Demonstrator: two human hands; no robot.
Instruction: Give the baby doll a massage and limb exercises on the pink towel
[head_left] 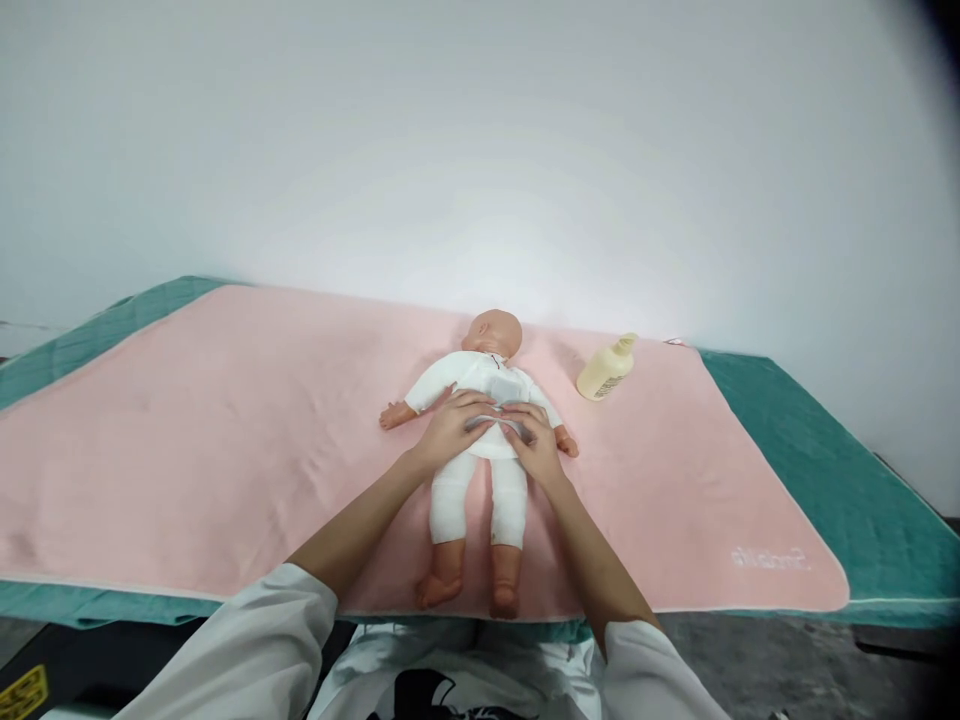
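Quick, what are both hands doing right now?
Left hand: closed, pinching the white shirt on the doll.
Right hand: closed, pinching the same shirt.

1. A plain, pale wall (480,130) fills the upper half of the view, brightest in the middle and greyer toward the sides.
2. Against it stands a long table under a teal cover (810,440), bare at both ends and along the near edge.
3. A pink mat (247,430) lies over most of the cover, lightly creased at left, with pale lettering (771,558) near its rounded right corner.
4. Grey floor (750,640) shows below at right.
5. At lower left is something black (112,665) with a yellow label (24,692).
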